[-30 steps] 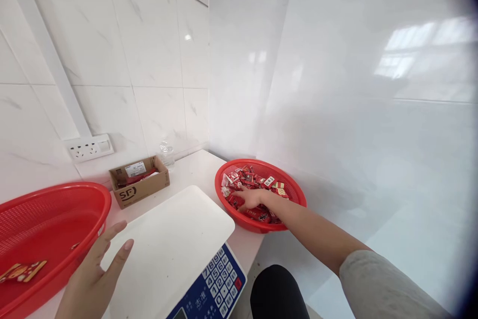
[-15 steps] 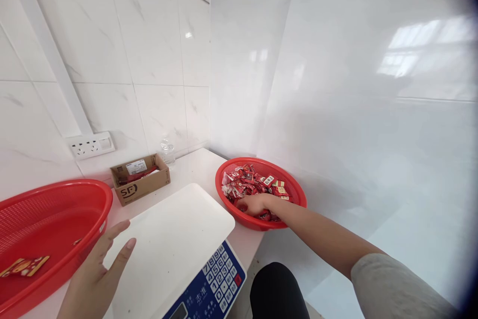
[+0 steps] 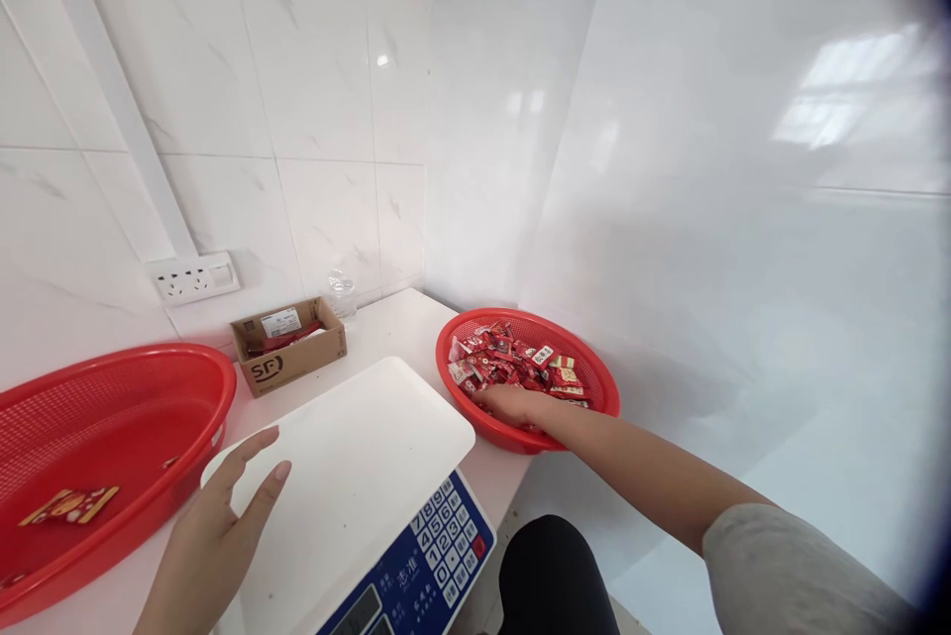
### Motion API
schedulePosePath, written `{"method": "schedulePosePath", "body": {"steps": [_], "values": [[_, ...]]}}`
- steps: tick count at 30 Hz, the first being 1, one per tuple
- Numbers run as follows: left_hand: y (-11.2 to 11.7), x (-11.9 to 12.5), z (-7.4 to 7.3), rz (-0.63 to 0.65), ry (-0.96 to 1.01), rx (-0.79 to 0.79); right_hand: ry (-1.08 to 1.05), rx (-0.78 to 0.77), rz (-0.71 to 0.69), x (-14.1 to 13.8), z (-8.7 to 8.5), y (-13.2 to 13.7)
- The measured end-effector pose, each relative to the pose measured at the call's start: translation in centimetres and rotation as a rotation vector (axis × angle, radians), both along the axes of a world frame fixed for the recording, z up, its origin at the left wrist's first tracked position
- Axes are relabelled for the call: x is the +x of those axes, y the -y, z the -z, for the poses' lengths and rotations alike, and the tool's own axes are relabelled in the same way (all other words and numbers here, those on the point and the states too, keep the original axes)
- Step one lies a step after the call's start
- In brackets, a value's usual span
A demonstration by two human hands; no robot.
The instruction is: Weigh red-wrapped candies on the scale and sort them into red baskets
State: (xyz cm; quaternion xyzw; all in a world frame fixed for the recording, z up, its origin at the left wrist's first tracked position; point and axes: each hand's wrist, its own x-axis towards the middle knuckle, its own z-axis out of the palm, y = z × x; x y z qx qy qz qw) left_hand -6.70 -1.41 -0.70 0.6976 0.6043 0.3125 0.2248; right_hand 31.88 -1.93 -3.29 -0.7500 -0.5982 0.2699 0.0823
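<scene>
Left hand (image 3: 212, 541): open, fingers spread, resting at the near-left edge of the scale's white pan.
Scale (image 3: 357, 476): white pan, blue keypad with white number keys; brand print too small to read.
Large red basket (image 3: 149, 387): left of the scale, one red-and-yellow packet (image 3: 70, 504) inside.
Right hand (image 3: 512, 404): down among the packets, fingers curled; grip cannot be told.
Small red basket (image 3: 594, 372): right of the scale, holds red snack packets (image 3: 512, 363); print unreadable.
Cardboard box (image 3: 289, 358): behind the scale by the wall, marked "SF".
Wall socket (image 3: 194, 278): above the box.
</scene>
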Motion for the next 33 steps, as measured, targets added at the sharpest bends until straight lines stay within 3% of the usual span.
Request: {"method": "schedulePosePath", "body": {"steps": [6,9,13,17,20,22,25,29,33], "values": [[0.5,0.5,-0.3,0.051,-0.056,-0.003,-0.055,0.106,0.055,2.3,-3.2,-0.6],[0.6,0.7,-0.1,0.069,-0.07,-0.01,-0.165,0.208,0.136,1.9,-4.5,-1.0],[0.6,1.0,0.2,0.131,-0.07,0.025,-0.617,0.314,0.163,-2.5,-5.7,-1.1],[1.0,1.2,0.4,0.199,-0.088,0.026,-0.792,0.14,-0.057,-8.8,-5.8,-1.0],[1.2,1.3,0.5,0.241,-0.108,0.022,-0.763,0.097,-0.161,-12.1,-5.2,-1.1],[1.3,1.4,0.6,0.274,-0.123,0.016,-0.668,0.162,-0.23,-13.2,-4.7,-1.2],[1.4,1.4,0.9,0.323,-0.155,0.003,-0.544,0.274,-0.309,-13.9,-4.4,-1.4],[1.6,1.4,1.2,0.383,-0.218,-0.005,-0.525,0.254,-0.372,-14.4,-4.3,-1.1],[1.7,1.5,1.2,0.432,-0.246,-0.013,-0.425,0.296,-0.525,-15.0,-4.0,-0.5]]}}
